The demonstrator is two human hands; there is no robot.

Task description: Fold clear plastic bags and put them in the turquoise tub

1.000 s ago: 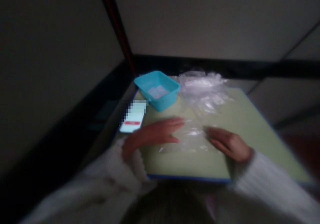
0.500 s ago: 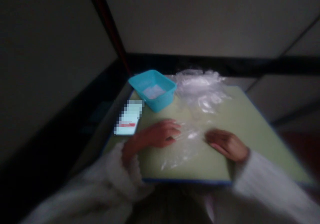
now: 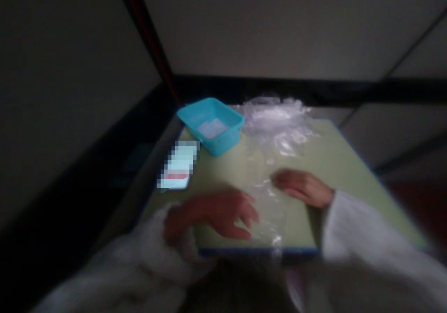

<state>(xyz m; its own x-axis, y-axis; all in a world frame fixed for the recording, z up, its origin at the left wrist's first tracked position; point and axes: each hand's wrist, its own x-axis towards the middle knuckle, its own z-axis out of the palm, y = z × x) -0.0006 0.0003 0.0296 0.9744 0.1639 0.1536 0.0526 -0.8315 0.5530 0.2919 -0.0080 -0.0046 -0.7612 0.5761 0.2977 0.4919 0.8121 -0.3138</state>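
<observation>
A clear, crinkled plastic bag lies flat before me on the yellow-green tabletop, its lower end reaching the blue front edge. My left hand is over the bag's left side, open, with thumb and fingers spread apart. At the bag's upper right is my right hand, its fingers pressed together and closed on the film; the fingertips are blurred. Farther back rests a heap of clear plastic bags. Left of that heap stands a turquoise plastic basket with pale, flat items inside.
A phone-like device with a lit, pixelated screen lies at the table's left edge. Pale wall panels rise behind the table, with a dark band along their base. Light fuzzy sleeves cover both my forearms. The scene is dim.
My left hand has come nearer to me and its fingers have spread. My right hand has shifted left and slightly away. The bag in front now reaches the front edge.
</observation>
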